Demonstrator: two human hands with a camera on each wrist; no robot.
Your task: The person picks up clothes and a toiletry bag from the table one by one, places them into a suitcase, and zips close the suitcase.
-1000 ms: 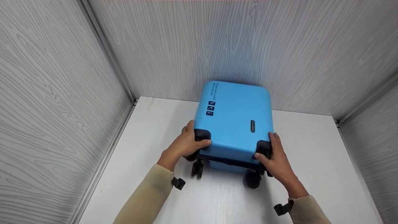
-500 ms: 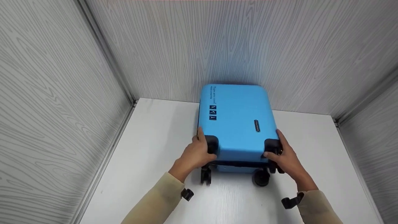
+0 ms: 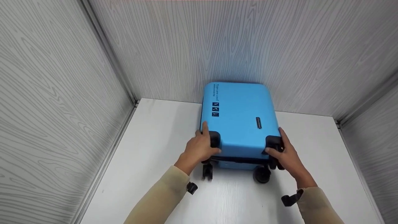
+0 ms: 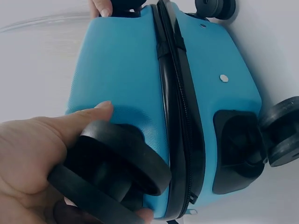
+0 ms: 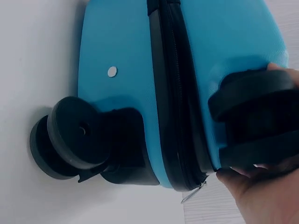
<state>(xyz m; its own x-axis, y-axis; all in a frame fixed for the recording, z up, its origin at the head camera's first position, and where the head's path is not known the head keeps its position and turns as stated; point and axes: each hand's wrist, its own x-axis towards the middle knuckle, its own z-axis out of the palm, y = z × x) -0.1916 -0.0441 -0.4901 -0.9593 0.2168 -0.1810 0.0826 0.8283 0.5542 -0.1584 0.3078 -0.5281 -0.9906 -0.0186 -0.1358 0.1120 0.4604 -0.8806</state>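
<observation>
A light blue hard-shell suitcase (image 3: 238,112) lies on its broad side, with its wheeled end toward me. My left hand (image 3: 199,146) grips its near left corner, the thumb on the end face and a finger stretched along the side. At the near right corner, my right hand (image 3: 288,157) holds on with the thumb by the black corner guard (image 3: 273,141). In the left wrist view that hand's fingers curl around an upper black wheel (image 4: 126,154). A lower wheel (image 5: 74,133) shows in the right wrist view, beside the black zipper band (image 5: 175,93).
The suitcase's far end is close to a grey wood-grain back panel (image 3: 174,56). Similar side panels stand at the left (image 3: 46,93) and right (image 3: 373,124). White floor board (image 3: 161,130) extends around the suitcase.
The suitcase's near end has swung right, and the suitcase now sits straighter to the back panel. Both hands moved along with it and kept hold of the corners.
</observation>
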